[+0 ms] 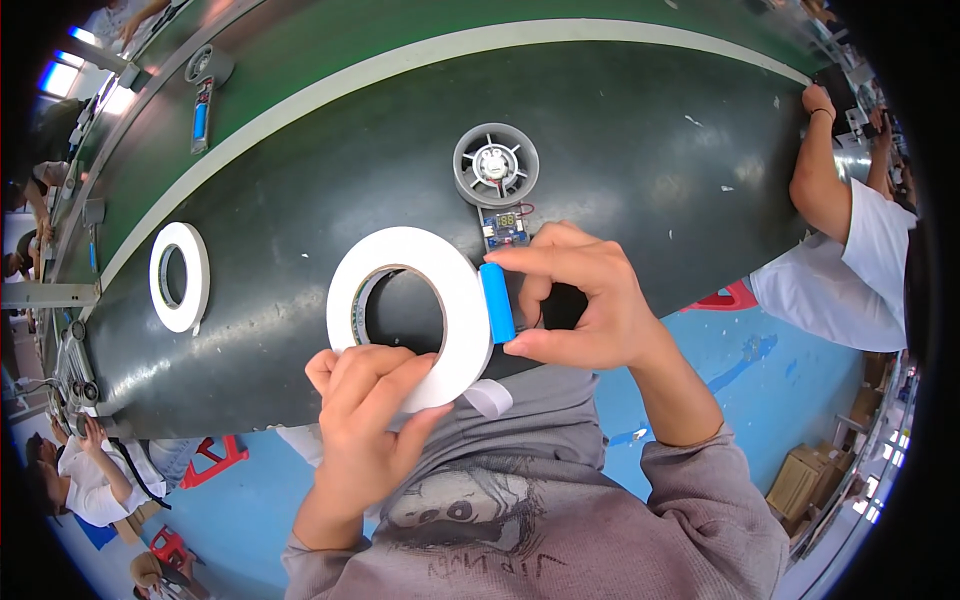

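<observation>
My left hand (370, 420) grips the lower edge of a large roll of white tape (462, 310), thumb on one side and fingers curled over the other. A loose tape end (489, 398) hangs from the roll's bottom edge. Between the thumb and forefinger of my right hand (595, 295) a blue cylindrical battery (497, 305) is pinched at its two ends, right against the roll's right rim. Just beyond lies a round grey fan (496, 165) with a small circuit board (508, 228) below it. My right fingers partly cover what lies behind the battery.
A second white tape roll (198, 275) rests at the left of the dark green table (620, 120). Across the pale strip (400, 58) lies another fan (208, 65) with a blue battery (200, 122). A co-worker's arm (825, 180) reaches in at right. Cardboard boxes (797, 478) stand lower right.
</observation>
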`<state>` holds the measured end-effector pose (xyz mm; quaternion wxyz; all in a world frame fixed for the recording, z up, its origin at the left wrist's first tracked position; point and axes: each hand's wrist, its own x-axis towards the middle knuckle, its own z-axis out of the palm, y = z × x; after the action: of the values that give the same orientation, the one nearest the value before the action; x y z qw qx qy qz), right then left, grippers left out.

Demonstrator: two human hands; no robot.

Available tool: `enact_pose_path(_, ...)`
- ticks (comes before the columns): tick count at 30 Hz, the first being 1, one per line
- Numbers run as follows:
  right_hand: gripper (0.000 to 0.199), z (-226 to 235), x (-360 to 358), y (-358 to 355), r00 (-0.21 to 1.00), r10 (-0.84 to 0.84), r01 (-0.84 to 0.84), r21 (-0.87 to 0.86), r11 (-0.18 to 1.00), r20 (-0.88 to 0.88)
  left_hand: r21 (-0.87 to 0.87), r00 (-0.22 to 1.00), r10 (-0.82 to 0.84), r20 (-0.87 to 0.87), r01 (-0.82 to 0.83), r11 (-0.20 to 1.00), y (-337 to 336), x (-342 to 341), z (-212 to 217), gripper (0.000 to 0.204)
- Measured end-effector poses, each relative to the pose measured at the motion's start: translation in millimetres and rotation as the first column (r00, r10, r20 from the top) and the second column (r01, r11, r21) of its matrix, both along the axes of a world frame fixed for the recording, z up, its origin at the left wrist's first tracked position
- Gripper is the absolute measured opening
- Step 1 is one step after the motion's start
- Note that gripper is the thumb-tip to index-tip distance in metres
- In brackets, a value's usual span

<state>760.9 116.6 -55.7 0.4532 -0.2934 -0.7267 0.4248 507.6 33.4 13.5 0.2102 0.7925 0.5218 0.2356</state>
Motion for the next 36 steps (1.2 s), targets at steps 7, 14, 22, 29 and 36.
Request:
enact_pose_path(7,0.058,3,6,2,0.992,-0.098,0.094,0.055,0.994,0.084,0.107,0.996,0.023,-0.086,-0.014,0.994,-9,21,-2,0.045)
enact_pose_path(14,0.062,-4,9,-1,0.964,-0.267,0.261,-0.148,0.954,-0.017,0.180,0.987,0.033,-0.155,-0.004,0.984,-35,25,-9,0.049)
enact_pose_path(22,0.060,-12,27,0,0.913,0.002,-0.181,-0.401,0.898,-0.408,0.135,0.988,0.091,-0.125,-0.074,0.988,49,9,2,0.051)
enact_pose_path(29,0.056,4,38,14,0.991,0.102,-0.113,-0.136,0.984,-0.087,0.092,0.990,-0.014,0.139,0.001,0.996,160,65,-18,0.050)
enact_pose_path(36,0.049,40,51,19,0.861,0.021,-0.103,0.134,0.986,0.508,0.093,0.972,-0.227,0.057,0.221,0.971,165,69,-29,0.031)
